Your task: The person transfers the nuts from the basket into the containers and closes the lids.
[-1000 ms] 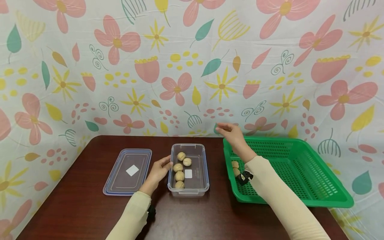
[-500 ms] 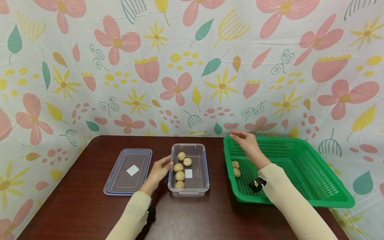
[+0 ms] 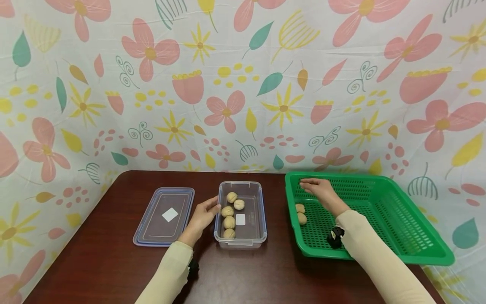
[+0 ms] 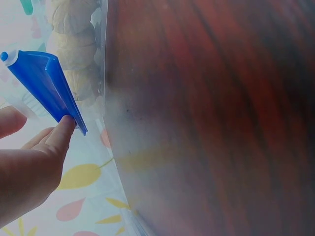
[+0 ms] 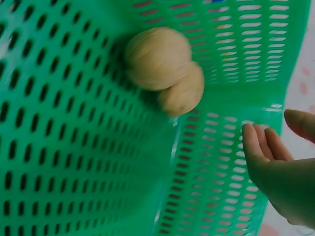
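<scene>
My left hand rests at the left side of a clear plastic food container. In the left wrist view its fingertips touch a blue side latch, with the thumb apart from them. Several walnuts lie along the container's left half. My right hand hovers over the left part of a green plastic basket, fingers fairly straight and holding nothing. Two walnuts sit together against the basket's left wall, apart from that hand.
A clear lid with a blue edge and white label lies flat left of the container. All stand on a dark wooden table. A flower-print cloth hangs behind the table.
My right hand has moved right and lower, from the basket's left rim to over its inside, uncovering the two walnuts. My left hand stays at the container.
</scene>
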A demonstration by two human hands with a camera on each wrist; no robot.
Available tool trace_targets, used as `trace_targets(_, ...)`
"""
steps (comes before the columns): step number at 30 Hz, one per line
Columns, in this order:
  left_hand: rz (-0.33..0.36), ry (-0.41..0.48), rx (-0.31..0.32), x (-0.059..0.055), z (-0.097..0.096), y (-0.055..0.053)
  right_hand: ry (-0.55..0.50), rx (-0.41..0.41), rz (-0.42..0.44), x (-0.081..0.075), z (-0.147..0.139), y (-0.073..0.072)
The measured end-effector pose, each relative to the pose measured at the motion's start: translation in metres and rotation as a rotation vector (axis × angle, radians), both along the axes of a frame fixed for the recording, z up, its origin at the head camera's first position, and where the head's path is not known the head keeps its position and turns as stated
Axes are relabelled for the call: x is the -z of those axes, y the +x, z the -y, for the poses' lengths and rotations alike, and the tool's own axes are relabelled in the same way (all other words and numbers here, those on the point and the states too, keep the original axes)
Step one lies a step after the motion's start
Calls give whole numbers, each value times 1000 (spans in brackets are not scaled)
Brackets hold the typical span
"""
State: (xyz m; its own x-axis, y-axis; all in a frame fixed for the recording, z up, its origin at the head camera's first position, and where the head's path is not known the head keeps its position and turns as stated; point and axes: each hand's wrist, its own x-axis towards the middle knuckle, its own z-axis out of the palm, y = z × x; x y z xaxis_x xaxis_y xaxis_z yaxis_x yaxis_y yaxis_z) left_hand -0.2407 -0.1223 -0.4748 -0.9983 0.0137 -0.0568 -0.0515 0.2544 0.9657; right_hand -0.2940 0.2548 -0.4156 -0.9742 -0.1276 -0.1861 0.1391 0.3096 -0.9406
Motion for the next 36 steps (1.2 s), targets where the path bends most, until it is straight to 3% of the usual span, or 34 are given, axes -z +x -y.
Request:
trace_targets(12, 2, -1, 10, 0, 0, -1, 79, -235, 113, 22, -25, -11)
trace_targets(20, 5, 2, 5, 0, 0, -1, 162, -317, 202, 31, -34, -14)
trace_targets(29, -1, -1, 7, 0, 0, 0, 305, -368, 149, 28, -26, -9)
trace_targets(36, 0, 0, 7, -1, 1, 0, 324, -386, 101, 27, -24, -6)
